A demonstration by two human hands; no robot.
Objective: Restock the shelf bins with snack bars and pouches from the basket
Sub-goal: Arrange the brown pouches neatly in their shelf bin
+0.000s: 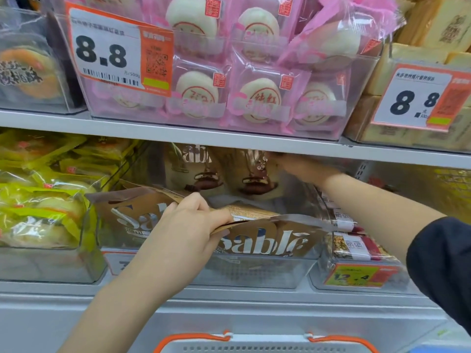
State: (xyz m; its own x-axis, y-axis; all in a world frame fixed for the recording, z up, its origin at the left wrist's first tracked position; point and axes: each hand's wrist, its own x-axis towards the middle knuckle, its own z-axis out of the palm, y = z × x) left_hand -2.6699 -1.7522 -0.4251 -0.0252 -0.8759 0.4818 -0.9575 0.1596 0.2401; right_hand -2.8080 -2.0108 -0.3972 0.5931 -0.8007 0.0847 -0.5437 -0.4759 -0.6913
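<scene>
A clear shelf bin (254, 271) on the lower shelf holds brown Sable pouches. My left hand (188, 225) grips the top edges of the front Sable pouches (267, 244) and tips them toward me. My right hand (303, 166) reaches deep into the same bin under the upper shelf edge, against the upright rear pouches (204, 174); its fingers are partly hidden and blurred. The basket (265, 343), white with orange handles, shows only its rim at the bottom of the view.
Yellow pastry packs (43, 200) fill the bin to the left. A bin of nut bars (356, 245) with a 12.4 tag stands to the right. Above, the grey shelf edge (178, 132) carries pink bun packs (254, 98) and 8.8 price tags.
</scene>
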